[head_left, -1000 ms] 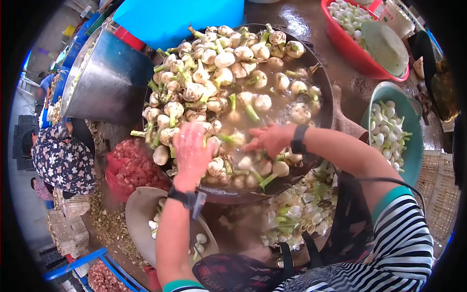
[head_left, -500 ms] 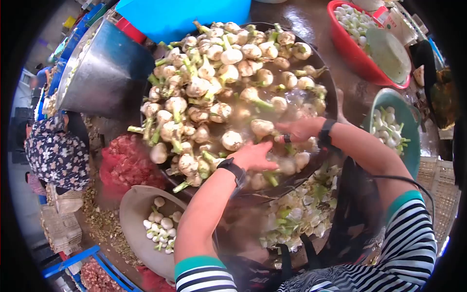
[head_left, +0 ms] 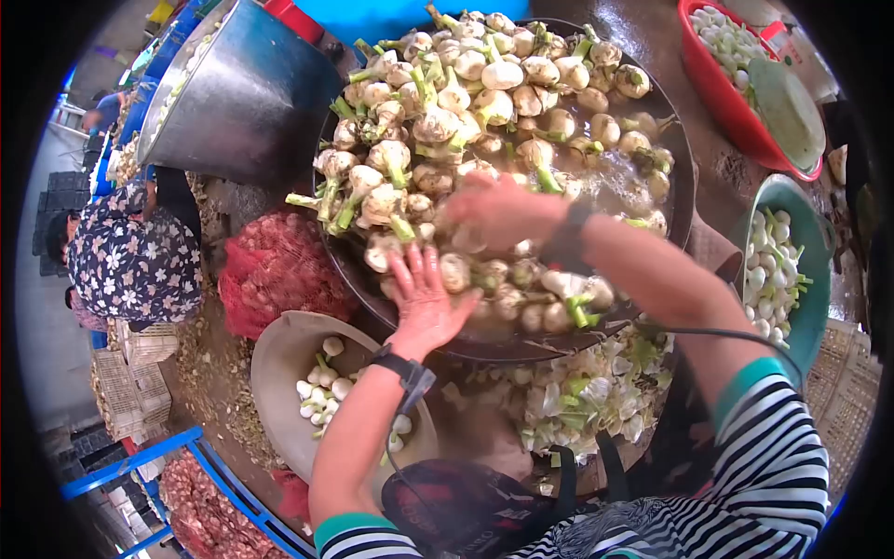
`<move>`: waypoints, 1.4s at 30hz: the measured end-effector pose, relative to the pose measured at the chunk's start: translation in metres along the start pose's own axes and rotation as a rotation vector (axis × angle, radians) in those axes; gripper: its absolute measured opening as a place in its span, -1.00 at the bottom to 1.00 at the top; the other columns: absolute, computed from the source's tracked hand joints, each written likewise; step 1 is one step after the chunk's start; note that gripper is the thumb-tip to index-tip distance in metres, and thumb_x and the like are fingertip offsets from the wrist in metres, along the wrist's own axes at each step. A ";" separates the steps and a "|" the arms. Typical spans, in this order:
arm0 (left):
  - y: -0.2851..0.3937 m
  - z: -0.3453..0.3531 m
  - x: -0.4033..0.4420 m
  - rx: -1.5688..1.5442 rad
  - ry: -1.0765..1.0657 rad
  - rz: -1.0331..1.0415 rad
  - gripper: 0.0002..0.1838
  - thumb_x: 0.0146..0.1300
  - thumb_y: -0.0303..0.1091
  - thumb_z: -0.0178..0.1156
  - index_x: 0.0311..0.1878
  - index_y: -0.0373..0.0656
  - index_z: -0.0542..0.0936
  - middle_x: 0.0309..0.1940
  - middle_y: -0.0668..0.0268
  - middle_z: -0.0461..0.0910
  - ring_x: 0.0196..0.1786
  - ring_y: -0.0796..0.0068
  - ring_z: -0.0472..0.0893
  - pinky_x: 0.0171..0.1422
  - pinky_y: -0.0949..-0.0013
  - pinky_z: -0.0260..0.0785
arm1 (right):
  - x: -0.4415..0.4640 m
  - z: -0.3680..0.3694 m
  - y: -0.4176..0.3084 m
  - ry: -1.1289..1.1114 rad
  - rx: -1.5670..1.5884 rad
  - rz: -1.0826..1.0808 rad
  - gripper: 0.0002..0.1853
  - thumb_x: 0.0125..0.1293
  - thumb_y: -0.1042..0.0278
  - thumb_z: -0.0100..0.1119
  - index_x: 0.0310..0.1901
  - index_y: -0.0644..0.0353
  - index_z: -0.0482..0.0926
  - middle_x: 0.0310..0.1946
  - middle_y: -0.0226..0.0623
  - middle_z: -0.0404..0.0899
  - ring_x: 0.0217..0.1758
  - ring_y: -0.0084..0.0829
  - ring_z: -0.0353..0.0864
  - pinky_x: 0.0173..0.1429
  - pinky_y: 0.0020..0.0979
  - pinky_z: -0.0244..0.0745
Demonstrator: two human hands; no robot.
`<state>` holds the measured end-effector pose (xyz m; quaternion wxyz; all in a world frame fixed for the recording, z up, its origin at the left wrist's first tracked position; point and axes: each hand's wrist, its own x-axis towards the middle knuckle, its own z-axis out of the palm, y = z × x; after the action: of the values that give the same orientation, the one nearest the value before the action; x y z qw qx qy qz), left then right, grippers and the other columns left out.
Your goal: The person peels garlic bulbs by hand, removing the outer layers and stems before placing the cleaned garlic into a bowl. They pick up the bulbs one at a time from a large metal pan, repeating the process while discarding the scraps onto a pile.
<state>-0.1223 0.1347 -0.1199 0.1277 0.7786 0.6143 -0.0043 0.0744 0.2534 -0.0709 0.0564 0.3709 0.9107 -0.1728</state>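
A wide dark pan (head_left: pixel 684 186) holds muddy water and a heap of white bulbs (head_left: pixel 436 126) with short green stems. At the pan's near left rim, my left hand (head_left: pixel 428 303) lies with fingers spread against the bulbs. My right hand (head_left: pixel 503 214) reaches over the middle of the pan, among the bulbs; motion blurs its fingers, and whether it holds a bulb cannot be seen. Dark bands circle both wrists.
Left stand a metal tub (head_left: pixel 247 93), a red net sack (head_left: pixel 279 275) and a beige basin (head_left: pixel 279 391) with clean bulbs. Right are a red basin (head_left: pixel 717 102) and a green basin (head_left: pixel 815 270). Peelings (head_left: pixel 596 387) lie below the pan. A person in a flowered top (head_left: pixel 135 252) bends far left.
My left hand has moved from the pan's middle to its near left edge, fingers spread. My right hand has swept left across the bulbs. The view has shifted.
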 end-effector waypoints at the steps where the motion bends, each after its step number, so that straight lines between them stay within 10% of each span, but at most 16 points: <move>1: 0.004 0.002 -0.004 -0.086 0.014 0.069 0.13 0.11 0.31 0.09 0.43 -0.27 -0.27 0.44 -0.13 -0.35 0.45 -0.31 -0.39 0.41 -0.30 -0.39 | -0.001 0.026 -0.007 0.131 -0.148 -0.093 -0.48 0.11 0.28 0.05 0.19 -0.09 0.41 0.25 -0.12 0.32 0.48 -0.13 -0.03 0.32 0.17 0.17; 2: 0.011 -0.005 -0.009 -0.112 -0.161 0.066 0.13 0.12 0.31 0.07 0.43 -0.26 -0.30 0.45 -0.10 -0.33 0.46 -0.27 -0.37 0.42 -0.29 -0.38 | 0.004 0.037 -0.004 -0.027 -0.093 -0.082 -0.41 0.13 0.25 0.03 0.28 -0.20 0.31 0.38 -0.17 0.13 0.54 -0.10 -0.42 0.36 0.38 -0.14; 7: 0.053 -0.035 -0.024 -0.287 -0.674 0.137 0.00 0.22 0.30 -0.07 0.47 0.01 -0.37 0.48 0.07 -0.25 0.47 -0.23 -0.25 0.45 -0.26 -0.33 | -0.071 -0.003 0.008 -0.467 0.025 -0.024 -0.17 0.06 -0.24 0.18 0.38 -0.28 0.14 0.40 -0.23 0.10 0.53 -0.02 -0.45 0.40 0.33 -0.20; 9: 0.058 -0.033 -0.007 -0.164 -0.728 0.147 -0.03 0.23 0.31 -0.10 0.47 0.07 -0.36 0.49 0.11 -0.25 0.47 -0.24 -0.22 0.46 -0.24 -0.34 | -0.102 0.013 0.028 -0.289 0.038 -0.089 -0.16 0.10 -0.02 0.20 0.42 -0.35 0.02 0.41 -0.24 0.06 0.52 0.06 -0.44 0.41 0.31 -0.19; 17: 0.047 -0.016 0.039 0.073 -0.772 0.219 -0.39 0.17 0.14 0.08 0.25 0.09 0.41 0.22 0.15 0.40 0.21 0.15 0.44 0.29 0.18 0.26 | -0.058 0.053 0.059 -0.410 0.219 0.206 -0.24 0.18 0.18 0.09 0.42 -0.05 0.03 0.37 -0.17 0.10 0.45 0.03 -0.04 0.40 0.06 0.12; 19: 0.031 -0.039 0.034 -0.049 -0.637 0.398 -0.39 0.15 0.13 0.10 0.24 0.09 0.42 0.17 0.13 0.45 0.19 0.14 0.45 0.28 0.17 0.26 | -0.059 0.020 0.047 -0.418 -0.041 -0.022 -0.39 0.23 0.17 0.06 0.33 0.04 0.22 0.13 -0.14 0.43 0.19 -0.11 0.39 0.22 -0.15 0.37; 21: 0.042 -0.111 0.062 -0.128 -0.764 -0.015 -0.40 0.10 0.13 0.15 0.20 0.11 0.46 0.22 0.04 0.38 0.22 0.16 0.42 0.32 0.21 0.23 | -0.029 -0.016 0.049 -0.511 -0.037 -0.097 -0.47 0.26 0.15 0.05 0.26 0.06 0.33 0.02 -0.19 0.52 0.03 -0.22 0.53 0.09 -0.24 0.45; 23: 0.000 -0.093 0.073 -0.110 0.198 0.045 -0.41 0.03 0.12 0.21 0.16 0.14 0.50 0.34 -0.05 0.16 0.37 -0.01 0.17 0.39 0.11 0.14 | -0.014 -0.053 0.032 -0.280 0.151 0.222 -0.55 0.27 0.13 0.04 0.18 0.05 0.44 -0.06 -0.26 0.59 -0.13 -0.34 0.63 -0.04 -0.34 0.51; 27: -0.006 -0.059 0.088 0.187 0.004 0.044 -0.43 -0.04 0.08 0.27 0.09 0.16 0.55 0.46 0.02 -0.25 0.41 -0.38 -0.42 0.41 -0.18 -0.03 | 0.037 -0.008 0.016 0.156 0.262 0.153 -0.37 0.18 -0.02 0.13 0.30 -0.09 0.30 0.07 -0.23 0.51 0.23 -0.14 0.35 0.17 -0.13 0.40; 35: 0.040 -0.069 0.070 -0.030 -0.288 0.179 -0.33 -0.09 0.13 0.25 0.08 -0.06 0.59 0.42 0.19 0.01 0.40 -0.03 0.00 0.44 0.10 0.03 | -0.019 0.000 0.031 -0.284 0.570 0.227 -0.13 0.10 0.09 0.27 0.42 -0.06 0.03 0.05 0.01 0.49 0.20 -0.08 0.36 0.17 -0.08 0.41; 42: 0.051 -0.024 0.070 0.134 -0.349 0.308 -0.15 -0.01 0.23 0.19 0.39 0.29 0.20 0.45 -0.05 -0.50 0.47 -0.14 -0.13 0.32 -0.02 0.20 | -0.077 0.028 0.064 -0.099 0.205 0.051 -0.12 0.15 -0.23 0.13 0.42 -0.10 -0.01 0.43 -0.22 0.00 0.50 -0.14 -0.11 0.38 0.14 0.06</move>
<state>-0.0603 0.1954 -0.0979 0.1789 0.8573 0.4553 -0.1601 0.1735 0.2356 -0.0967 0.0677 0.3886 0.8747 -0.2817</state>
